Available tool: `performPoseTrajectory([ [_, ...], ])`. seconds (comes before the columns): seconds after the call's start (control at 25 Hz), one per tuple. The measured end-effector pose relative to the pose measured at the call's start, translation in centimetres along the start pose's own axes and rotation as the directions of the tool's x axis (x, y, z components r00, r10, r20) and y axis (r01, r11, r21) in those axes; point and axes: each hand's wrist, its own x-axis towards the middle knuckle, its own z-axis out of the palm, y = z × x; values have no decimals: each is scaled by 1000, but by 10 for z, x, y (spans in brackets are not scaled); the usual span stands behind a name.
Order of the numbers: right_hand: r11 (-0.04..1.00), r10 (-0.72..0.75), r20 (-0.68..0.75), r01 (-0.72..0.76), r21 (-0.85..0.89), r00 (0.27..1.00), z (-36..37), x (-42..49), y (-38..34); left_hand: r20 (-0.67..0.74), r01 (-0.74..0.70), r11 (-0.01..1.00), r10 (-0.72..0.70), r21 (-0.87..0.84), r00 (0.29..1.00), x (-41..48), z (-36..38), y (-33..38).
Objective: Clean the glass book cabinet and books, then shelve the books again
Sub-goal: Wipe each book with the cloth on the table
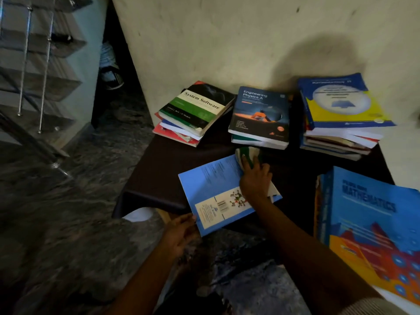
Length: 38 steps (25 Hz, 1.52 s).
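- Blue book (213, 194) lies flat at the near edge of the dark worktop (159, 173), with its near corner hanging over the edge.
- Stair rail (25, 57) stands far left, above the dark mottled floor (68, 212).
- Left hand (181, 230) grips the blue book's near corner.
- "System Software" stack (195, 110) sits skewed at the back left of the worktop, against the wall (227, 42).
- White-green cloth (247, 155) is on the blue book's far right part, touching the middle stack's front.
- Right hand (255, 180) lies flat on the cloth, fingers spread, pressing it onto the book.
- "Engineering Physics" stack (259, 117) is at back centre.
- Tall stack with a blue-yellow cover (341, 110) is at back right.
- "Mathematics" book (375, 212) tops a pile at the near right.
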Motion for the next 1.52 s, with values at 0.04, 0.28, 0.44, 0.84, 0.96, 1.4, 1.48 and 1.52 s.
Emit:
performPoseTrajectory([
  [0.04,999,-41,-3,41,-10,999,2,-5,-12,3,11,1000,-11,-20,1000,2,-1,-1],
  [0.28,944,-329,15,328,24,944,9,-63,-75,26,53,994,-50,-96,998,6,-2,-2],
  [0.44,767,-636,-12,633,107,772,9,-84,-76,53,44,994,-39,-97,998,5,-5,-1],
  [0.84,992,-71,-191,89,88,979,26,-117,24,30,6,999,-5,-51,1000,-1,2,-1],
  [0.96,952,-228,-139,251,176,964,35,-160,-22,-21,3,998,-5,-70,1000,-5,5,-1],
  [1.4,838,-143,-303,278,470,942,-57,-111,15,-6,-311,949,312,47,950,-35,53,46],
  [1.48,840,-147,-399,327,432,905,-77,-93,25,28,-467,871,468,152,883,-54,61,73],
  [1.52,834,-138,-433,340,434,891,-86,-86,29,48,-535,824,536,189,843,-63,63,89],
])
